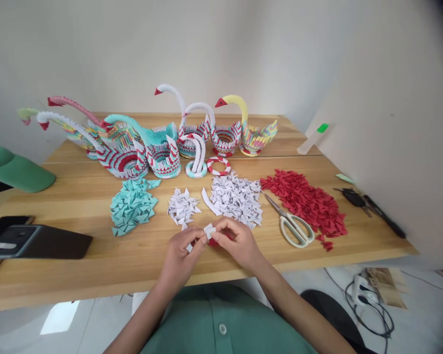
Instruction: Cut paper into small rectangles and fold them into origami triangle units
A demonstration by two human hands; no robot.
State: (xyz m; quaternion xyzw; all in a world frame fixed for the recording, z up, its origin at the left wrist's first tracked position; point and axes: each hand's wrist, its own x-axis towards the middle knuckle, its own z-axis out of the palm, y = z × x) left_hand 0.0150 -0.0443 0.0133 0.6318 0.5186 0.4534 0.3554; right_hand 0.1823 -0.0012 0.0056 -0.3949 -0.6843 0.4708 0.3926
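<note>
Over the front of the desk, my left hand and my right hand meet, fingertips pinched on small white folded paper pieces. Whether the pieces are joined cannot be made out. Something red, mostly hidden, shows beneath my right hand. Just beyond my hands lie a small pile of white paper triangles, a larger white pile and a short curved white strip. Turquoise triangles are heaped to the left, red triangles to the right. Scissors rest beside the red heap.
Several folded-paper swans stand at the back, including a yellow-necked swan. A red-and-white paper ring lies in front of them. At left are a green bottle and a dark box-like stand; keys lie at right.
</note>
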